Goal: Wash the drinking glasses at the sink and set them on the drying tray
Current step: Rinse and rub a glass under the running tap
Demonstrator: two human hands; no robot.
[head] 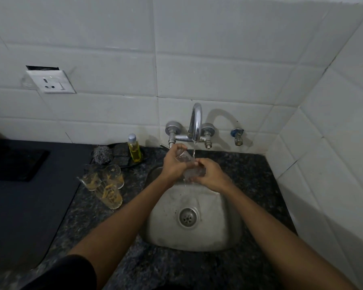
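Observation:
Over the steel sink (218,231) I hold a clear drinking glass (186,159) under the running tap (195,122). My left hand (173,164) grips its upper part, fingers curled round it. My right hand (210,174) grips the lower end from the right. A thin stream of water falls onto the glass. Three dirty glasses (108,185) with yellow-brown residue stand on the dark granite counter left of the sink. A black tray (15,164) lies at the far left.
A yellow soap bottle (134,148), a steel scrubber (101,154) and a dark sponge (122,151) sit behind the dirty glasses. A dark mat (25,216) covers the counter's left part. White tiled walls close in at the back and right.

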